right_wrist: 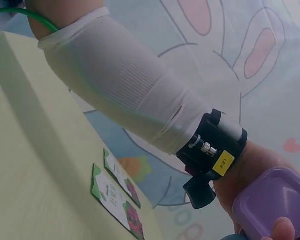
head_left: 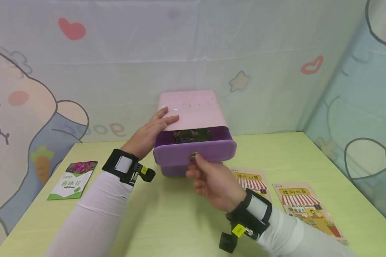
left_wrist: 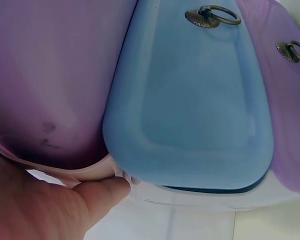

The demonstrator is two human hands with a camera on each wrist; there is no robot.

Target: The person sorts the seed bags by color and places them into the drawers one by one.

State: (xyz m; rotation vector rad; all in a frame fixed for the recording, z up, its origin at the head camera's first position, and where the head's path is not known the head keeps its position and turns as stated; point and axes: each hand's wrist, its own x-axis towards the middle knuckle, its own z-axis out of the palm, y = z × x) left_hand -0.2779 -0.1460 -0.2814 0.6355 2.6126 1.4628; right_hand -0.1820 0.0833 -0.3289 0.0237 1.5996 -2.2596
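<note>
Light green counter (head_left: 167,221), walled at the far side and right by cartoon-printed cloth. Near the far edge, about centre: a pink drawer box (head_left: 193,109), rounded corners, top face smooth with faint scuffs. Top purple drawer (head_left: 196,151) pulled partway toward the near side, dark printed contents visible inside, too dim to identify. Below it a second drawer front; the left wrist view shows a blue front (left_wrist: 190,100) and purple ones, each with a small brass ring pull (left_wrist: 212,16).

Left hand (head_left: 149,134) laid flat on the box's left top corner, fingers straight, grip relaxed and pressing, thumb (left_wrist: 97,192) under the box's rim. Right hand (head_left: 210,178) at the drawer's front, grip pinched on the drawer's pull (head_left: 193,156), probably between thumb and forefinger, though the knuckles hide the contact.

Open counter on the near side between both forearms; free room left of the box as well. Two flat illustrated packets (head_left: 303,205) on the right, near the right forearm, well apart from the box. One seed packet (head_left: 72,179) with a green border and pink flowers far left, close to the left edge; the right wrist view shows it as two packets stacked.
</note>
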